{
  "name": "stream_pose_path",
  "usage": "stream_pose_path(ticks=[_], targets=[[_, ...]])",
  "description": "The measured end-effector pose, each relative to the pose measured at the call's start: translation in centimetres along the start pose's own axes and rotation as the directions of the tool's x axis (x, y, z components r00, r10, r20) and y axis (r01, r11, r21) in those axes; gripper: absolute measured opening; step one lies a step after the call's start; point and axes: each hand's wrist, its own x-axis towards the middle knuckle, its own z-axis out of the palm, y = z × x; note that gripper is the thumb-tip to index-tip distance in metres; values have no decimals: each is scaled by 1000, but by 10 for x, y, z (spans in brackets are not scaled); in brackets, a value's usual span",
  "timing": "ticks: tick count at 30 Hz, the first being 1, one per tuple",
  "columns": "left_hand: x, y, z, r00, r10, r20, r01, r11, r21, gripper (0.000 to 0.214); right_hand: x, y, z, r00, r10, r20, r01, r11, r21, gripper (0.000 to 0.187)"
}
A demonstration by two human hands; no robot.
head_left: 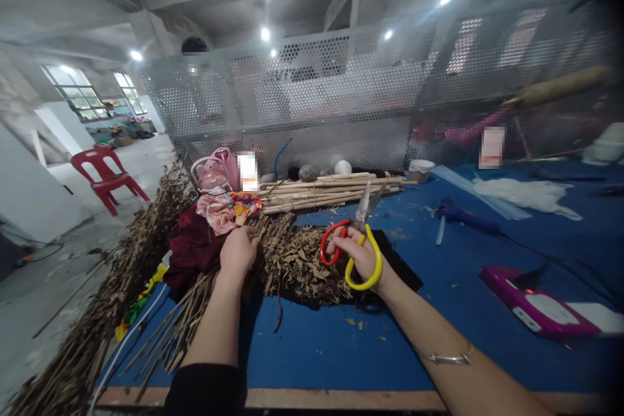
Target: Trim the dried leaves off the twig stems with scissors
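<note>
My right hand [358, 253] holds a pair of scissors [369, 264] with one red and one yellow handle loop. The blades point up and away from me, slightly apart. My left hand [238, 248] is closed around dried plant stems [182, 318], whose bare ends fan out toward the table's front edge. Beyond my left hand, crumpled brown dried leaves [302, 263] lie over a black cloth [397, 260]. The scissors are above the right part of these leaves. My left fingertips are partly hidden.
Beside my left hand lie a dark red cloth [188, 247] and a patterned cloth [221, 208]. Pale sticks [312, 195] are stacked behind the leaves. A blue glue gun [463, 218] and a magenta device [536, 305] sit right. More dried plants [112, 299] lean at left; a perforated screen [312, 97] stands behind.
</note>
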Motion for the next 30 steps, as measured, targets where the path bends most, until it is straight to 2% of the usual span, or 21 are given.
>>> stream_pose_path(ticks=[2, 4, 6, 7, 9, 10, 12, 15, 18, 21, 23, 25, 28, 30], targets=[[-2, 10, 2, 991, 130, -27, -132, 987, -95, 22, 3, -3, -7, 993, -73, -96, 76, 997, 24, 16], [-9, 24, 7, 962, 272, -23, -271, 938, -215, 27, 8, -8, -18, 955, -180, -235, 190, 981, 24, 11], [-20, 39, 15, 924, 381, -13, -368, 882, -296, 42, 13, -14, -34, 876, -275, -396, 304, 952, 12, 11], [-26, 46, 20, 917, 399, -7, -382, 874, -301, 54, 16, -16, -43, 830, -299, -472, 349, 937, 20, 11], [-39, 60, 31, 904, 420, 80, -382, 877, -291, 75, 20, -20, -58, 758, -290, -584, 387, 921, 44, 11], [-44, 66, 36, 892, 433, 133, -385, 879, -281, 83, 22, -20, -63, 739, -262, -621, 373, 926, 54, 11], [-50, 76, 45, 869, 460, 183, -408, 875, -260, 91, 26, -18, -70, 732, -193, -653, 307, 950, 63, 14], [-51, 86, 50, 851, 494, 177, -442, 856, -268, 83, 29, -12, -69, 749, -149, -645, 247, 967, 63, 18], [-54, 90, 43, 879, 447, 168, -402, 883, -242, 82, 31, -5, -63, 774, -146, -616, 229, 972, 57, 19], [-64, 90, 38, 926, 327, 190, -297, 939, -172, 99, 33, -2, -61, 785, -144, -602, 216, 975, 47, 19], [-72, 92, 40, 926, 298, 233, -274, 953, -133, 109, 34, 0, -63, 783, -145, -605, 213, 976, 42, 18], [-76, 97, 47, 919, 297, 258, -278, 954, -108, 108, 34, 0, -65, 781, -146, -608, 213, 976, 39, 17], [-78, 105, 55, 921, 314, 231, -294, 949, -116, 100, 34, 0, -67, 783, -155, -603, 218, 975, 33, 18], [-79, 107, 53, 920, 336, 202, -315, 940, -131, 102, 34, 1, -67, 790, -160, -592, 222, 974, 33, 18]])
